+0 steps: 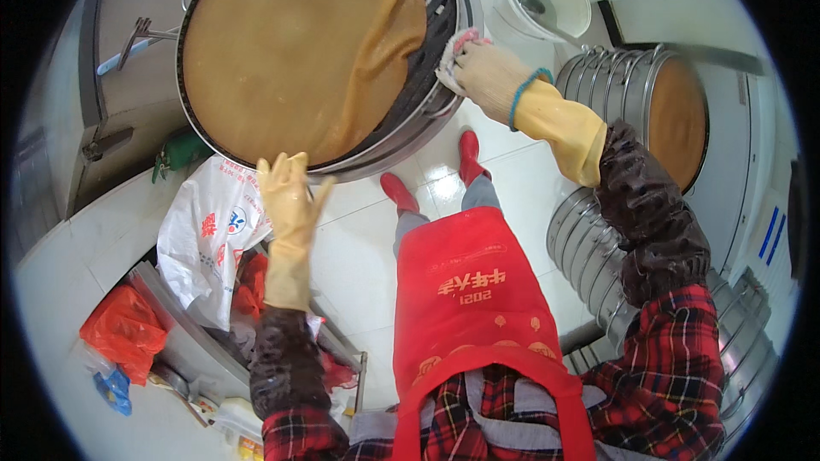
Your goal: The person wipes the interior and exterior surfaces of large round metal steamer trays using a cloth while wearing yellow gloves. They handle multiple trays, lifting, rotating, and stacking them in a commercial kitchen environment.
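A large brown sheet, perhaps dough or cake (288, 51), lies in a big round metal steamer tray (359, 169). Its right part is folded and wrinkled, baring dark slats (426, 45) below. My left hand (288, 189), in a yellow rubber glove, is at the tray's near rim with fingers apart; whether it touches the sheet is unclear. My right hand (474, 64), in a knit glove over a yellow rubber one, grips a white and pink cloth (451, 67) against the tray's right rim.
Stacked round metal steamers (608, 86) stand at the right, one topped with a brown sheet (679, 121). White buckets (544, 0) are at the top right. A metal counter (141, 83) is at the left, above a white printed sack (205, 237) and red bags (125, 333).
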Motion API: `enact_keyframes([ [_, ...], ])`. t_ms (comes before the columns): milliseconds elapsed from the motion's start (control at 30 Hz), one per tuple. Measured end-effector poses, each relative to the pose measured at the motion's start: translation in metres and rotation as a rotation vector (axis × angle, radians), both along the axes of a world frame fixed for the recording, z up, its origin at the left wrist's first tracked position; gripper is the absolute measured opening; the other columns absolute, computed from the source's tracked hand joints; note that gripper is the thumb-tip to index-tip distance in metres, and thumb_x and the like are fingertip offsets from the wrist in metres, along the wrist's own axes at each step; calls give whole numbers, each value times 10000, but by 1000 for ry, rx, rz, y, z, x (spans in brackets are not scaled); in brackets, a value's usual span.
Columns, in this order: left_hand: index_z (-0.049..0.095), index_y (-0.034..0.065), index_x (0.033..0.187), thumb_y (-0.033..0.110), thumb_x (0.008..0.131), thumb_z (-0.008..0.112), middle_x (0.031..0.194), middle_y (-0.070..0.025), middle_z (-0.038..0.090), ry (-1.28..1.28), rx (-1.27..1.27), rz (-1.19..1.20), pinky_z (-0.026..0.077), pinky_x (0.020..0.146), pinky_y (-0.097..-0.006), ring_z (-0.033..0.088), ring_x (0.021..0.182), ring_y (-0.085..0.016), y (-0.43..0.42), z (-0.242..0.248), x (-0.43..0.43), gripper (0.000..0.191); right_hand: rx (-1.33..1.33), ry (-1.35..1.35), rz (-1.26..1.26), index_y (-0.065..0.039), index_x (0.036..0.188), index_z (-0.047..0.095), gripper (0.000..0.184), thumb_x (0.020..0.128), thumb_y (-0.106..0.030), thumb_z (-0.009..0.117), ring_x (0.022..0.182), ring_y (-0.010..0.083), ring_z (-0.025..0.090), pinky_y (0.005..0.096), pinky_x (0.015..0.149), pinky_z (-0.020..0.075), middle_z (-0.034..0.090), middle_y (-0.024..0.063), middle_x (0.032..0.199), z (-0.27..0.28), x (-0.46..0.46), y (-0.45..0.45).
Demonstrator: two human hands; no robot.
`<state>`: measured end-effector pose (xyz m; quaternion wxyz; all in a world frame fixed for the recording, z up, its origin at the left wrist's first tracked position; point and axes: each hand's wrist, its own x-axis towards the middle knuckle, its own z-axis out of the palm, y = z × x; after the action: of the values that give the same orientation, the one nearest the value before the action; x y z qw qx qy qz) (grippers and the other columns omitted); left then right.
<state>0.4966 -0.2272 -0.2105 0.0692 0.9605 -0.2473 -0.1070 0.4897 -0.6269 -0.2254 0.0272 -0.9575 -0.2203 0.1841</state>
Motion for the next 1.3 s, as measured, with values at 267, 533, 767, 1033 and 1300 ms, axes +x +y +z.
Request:
enact_keyframes([
  [267,758,119,676,581,707,822,714,-131,689,-44,278,-287,542,655,-465,698,708,-332,62,-58,47,468,-312,208,-238,7,1095,798,317,925,-190,616,1079,426,688,619,891,542,738,243,1076,-10,-29,159],
  [533,766,109,687,618,828,756,717,-138,702,-73,276,-297,551,692,-464,701,726,-333,39,-62,40,529,767,272,-206,-2,956,767,238,921,-212,661,860,321,751,487,764,583,765,149,897,-30,-55,278],
  [767,772,24,808,496,811,864,708,-177,693,-56,-58,-150,553,776,-492,698,751,-388,-7,-24,30,481,1951,762,-678,-22,1202,749,370,977,-316,738,1046,213,707,367,971,529,770,97,1135,-41,-146,171],
  [1033,306,-93,1592,243,858,845,1111,-216,692,-90,130,20,587,868,-468,709,1015,-435,-248,-44,24,971,2539,311,-1128,7,1471,549,497,1069,-262,666,1323,211,625,317,1115,499,664,122,1426,-42,-186,59],
  [1300,444,0,1545,92,917,707,1249,-218,664,277,-321,99,543,972,-435,663,1151,-365,-230,31,7,687,2113,-152,-1308,32,1529,490,676,970,-227,767,1601,344,278,461,1299,199,310,279,1699,-4,-109,122],
])
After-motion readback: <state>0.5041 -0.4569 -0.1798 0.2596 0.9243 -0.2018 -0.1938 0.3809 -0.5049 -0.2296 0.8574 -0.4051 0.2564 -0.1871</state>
